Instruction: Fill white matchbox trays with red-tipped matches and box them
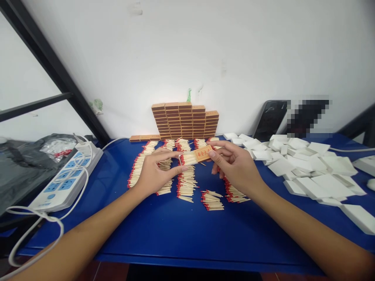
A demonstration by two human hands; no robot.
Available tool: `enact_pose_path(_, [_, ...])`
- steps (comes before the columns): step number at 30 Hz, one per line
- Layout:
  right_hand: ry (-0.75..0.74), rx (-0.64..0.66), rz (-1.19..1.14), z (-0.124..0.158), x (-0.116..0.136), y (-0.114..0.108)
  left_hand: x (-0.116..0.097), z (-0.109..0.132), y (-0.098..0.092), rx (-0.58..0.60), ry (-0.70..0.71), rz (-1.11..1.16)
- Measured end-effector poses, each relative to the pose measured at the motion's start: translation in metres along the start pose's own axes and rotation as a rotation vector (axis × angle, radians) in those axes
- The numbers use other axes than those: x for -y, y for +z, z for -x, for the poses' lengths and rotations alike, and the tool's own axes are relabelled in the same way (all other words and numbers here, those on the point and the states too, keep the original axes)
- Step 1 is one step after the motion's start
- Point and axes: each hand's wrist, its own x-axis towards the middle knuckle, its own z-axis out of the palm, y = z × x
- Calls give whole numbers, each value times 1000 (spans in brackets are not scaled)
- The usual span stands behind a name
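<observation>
Blue table (164, 238) holds loose matches (186, 185) and white trays (315, 188), seemingly still to be packed, alongside stacked matchboxes (186, 121) that look finished. Above it, the left hand (154, 171) pinches a match-filled tray (190, 158), the right hand (238, 166) its partly fitted sleeve (202, 154).

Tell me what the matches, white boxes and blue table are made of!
Matches: probably plain wood with a dull finish, being pale and straw-coloured. White boxes: likely thin card, matte, with flat faces and crisp edges. Blue table: smooth and glossy, showing soft reflections; perhaps painted metal or plastic.
</observation>
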Motion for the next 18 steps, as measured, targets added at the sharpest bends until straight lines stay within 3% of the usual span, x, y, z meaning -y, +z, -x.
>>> enact_pose_path(5, [77,68,-84,0,-1,2,2,0,0,-26,-46,42])
enact_pose_path(9, [117,162,-110,3,-4,5,1,1,1,21,-87,92])
enact_pose_path(18, [-31,347,5,22,-3,19,-6,4,2,67,17,36])
